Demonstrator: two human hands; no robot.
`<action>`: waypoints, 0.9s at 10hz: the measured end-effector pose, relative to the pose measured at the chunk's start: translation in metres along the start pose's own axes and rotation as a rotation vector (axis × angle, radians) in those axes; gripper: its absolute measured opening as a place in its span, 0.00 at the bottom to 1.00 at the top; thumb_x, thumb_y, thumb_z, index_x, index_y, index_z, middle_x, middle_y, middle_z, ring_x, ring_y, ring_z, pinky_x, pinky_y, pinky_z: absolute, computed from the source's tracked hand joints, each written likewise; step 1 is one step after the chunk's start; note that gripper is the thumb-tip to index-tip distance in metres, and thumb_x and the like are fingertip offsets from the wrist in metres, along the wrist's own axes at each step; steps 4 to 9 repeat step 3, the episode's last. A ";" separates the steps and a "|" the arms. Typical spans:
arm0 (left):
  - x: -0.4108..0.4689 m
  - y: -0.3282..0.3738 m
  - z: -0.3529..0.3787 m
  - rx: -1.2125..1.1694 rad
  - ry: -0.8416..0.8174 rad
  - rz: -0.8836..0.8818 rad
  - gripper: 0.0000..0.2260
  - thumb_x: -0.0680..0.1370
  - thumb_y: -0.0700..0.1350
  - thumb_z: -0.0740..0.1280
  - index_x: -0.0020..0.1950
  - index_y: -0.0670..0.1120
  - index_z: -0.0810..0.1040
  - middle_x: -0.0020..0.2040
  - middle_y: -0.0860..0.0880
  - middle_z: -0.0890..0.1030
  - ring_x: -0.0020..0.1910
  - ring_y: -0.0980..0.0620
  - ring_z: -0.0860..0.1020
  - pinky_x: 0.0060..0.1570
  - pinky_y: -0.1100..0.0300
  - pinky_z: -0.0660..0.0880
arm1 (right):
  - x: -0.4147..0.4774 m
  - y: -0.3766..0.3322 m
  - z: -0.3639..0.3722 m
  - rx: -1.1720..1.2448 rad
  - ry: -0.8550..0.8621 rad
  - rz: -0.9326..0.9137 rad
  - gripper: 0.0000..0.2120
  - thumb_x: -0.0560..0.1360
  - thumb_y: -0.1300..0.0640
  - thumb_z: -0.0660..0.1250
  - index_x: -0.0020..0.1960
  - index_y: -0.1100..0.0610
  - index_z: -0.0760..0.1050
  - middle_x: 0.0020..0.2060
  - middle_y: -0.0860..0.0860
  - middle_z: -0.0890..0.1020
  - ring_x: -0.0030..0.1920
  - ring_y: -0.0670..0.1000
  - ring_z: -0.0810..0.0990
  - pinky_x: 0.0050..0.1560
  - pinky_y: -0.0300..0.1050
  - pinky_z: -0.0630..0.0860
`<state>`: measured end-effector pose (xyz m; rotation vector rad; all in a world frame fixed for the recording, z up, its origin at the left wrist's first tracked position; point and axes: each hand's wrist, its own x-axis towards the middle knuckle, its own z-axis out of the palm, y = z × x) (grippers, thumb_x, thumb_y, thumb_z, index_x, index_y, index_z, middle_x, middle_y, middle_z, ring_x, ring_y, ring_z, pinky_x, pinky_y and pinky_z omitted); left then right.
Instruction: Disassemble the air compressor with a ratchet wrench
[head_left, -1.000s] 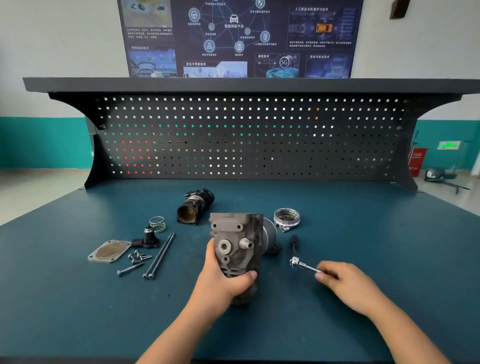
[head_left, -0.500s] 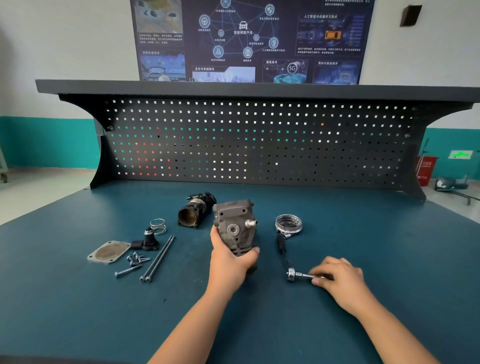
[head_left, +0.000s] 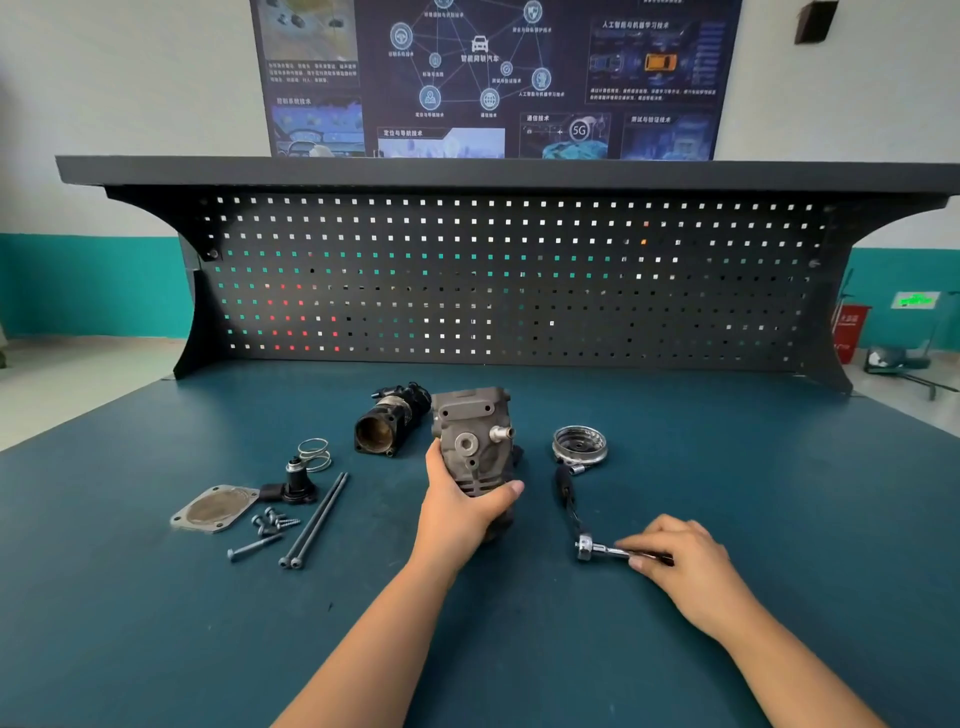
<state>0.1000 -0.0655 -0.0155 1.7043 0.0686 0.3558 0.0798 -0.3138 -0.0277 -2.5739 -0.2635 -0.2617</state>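
The grey cast-metal air compressor housing (head_left: 475, 447) stands upright near the middle of the dark teal workbench top (head_left: 779, 519), its ported face toward the camera. The left hand (head_left: 460, 512) is wrapped around its lower half, thumb across the front on the right side, and holds it firmly.

The chrome ratchet wrench with a black handle (head_left: 576, 512) lies flat on the bench, just right of the housing and apart from it. Its long axis runs from the black grip end, near the shiny round metal ring (head_left: 580, 444), toward the person to the ratchet head. A chrome extension bar (head_left: 608, 550) projects from the head to the right. The right hand (head_left: 680, 564) rests on the bench with fingertips pinched narrowly on the outer end of that bar; whether the tool is lifted cannot be told.

The wrench thus lies between the two hands, the right one nearer. In judgement, the coming move requires the right hand to raise the tool and carry it left and away toward the housing face.

Open bench lies right of and in front of the wrench. The ring sits close to the handle end. To the left, well apart, lie a black cylindrical motor body (head_left: 389, 423), a flat grey cover plate (head_left: 213, 509), a wire spring (head_left: 314, 454), loose screws (head_left: 272, 522) and two long dark bolts (head_left: 314, 519).
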 end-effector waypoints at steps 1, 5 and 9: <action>-0.002 -0.001 -0.002 -0.025 -0.028 -0.002 0.46 0.62 0.55 0.79 0.72 0.59 0.55 0.54 0.69 0.72 0.49 0.70 0.72 0.47 0.67 0.67 | -0.004 -0.003 -0.003 -0.028 0.024 0.019 0.11 0.75 0.51 0.67 0.57 0.40 0.77 0.46 0.37 0.73 0.52 0.46 0.67 0.56 0.46 0.63; -0.001 0.003 -0.016 -0.033 -0.156 0.016 0.47 0.62 0.53 0.79 0.73 0.60 0.55 0.63 0.61 0.75 0.57 0.64 0.75 0.52 0.68 0.69 | -0.008 0.002 -0.009 0.264 0.302 0.030 0.11 0.73 0.61 0.70 0.52 0.49 0.82 0.44 0.43 0.78 0.52 0.50 0.70 0.55 0.44 0.64; -0.001 0.003 -0.016 -0.033 -0.156 0.016 0.47 0.62 0.53 0.79 0.73 0.60 0.55 0.63 0.61 0.75 0.57 0.64 0.75 0.52 0.68 0.69 | -0.008 0.002 -0.009 0.264 0.302 0.030 0.11 0.73 0.61 0.70 0.52 0.49 0.82 0.44 0.43 0.78 0.52 0.50 0.70 0.55 0.44 0.64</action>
